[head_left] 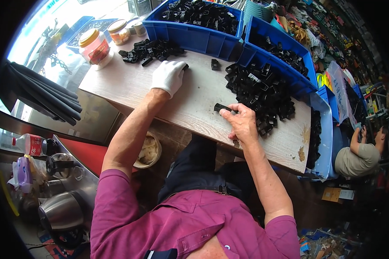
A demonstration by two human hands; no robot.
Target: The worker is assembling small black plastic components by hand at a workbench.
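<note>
My left hand (pixel 167 77), in a white knitted glove, is closed on a small black part (pixel 185 67) whose end peeks out past the fingertips, low over the table. My bare right hand (pixel 241 121) pinches a short black plastic block (pixel 221 107) between thumb and fingers, above the table's near side. A heap of similar black plastic parts (pixel 263 93) lies just beyond and right of that hand. Beyond my left hand is a smaller pile of black parts (pixel 153 50). One loose black part (pixel 215 64) rests alone between the two piles.
Blue bins (pixel 190 38) of black parts line the table's far side, with another blue bin (pixel 275 60) at the right. Lidded jars (pixel 94 46) stand at the far left corner. A bucket (pixel 150 151) sits below the table. A co-worker (pixel 358 159) is at far right.
</note>
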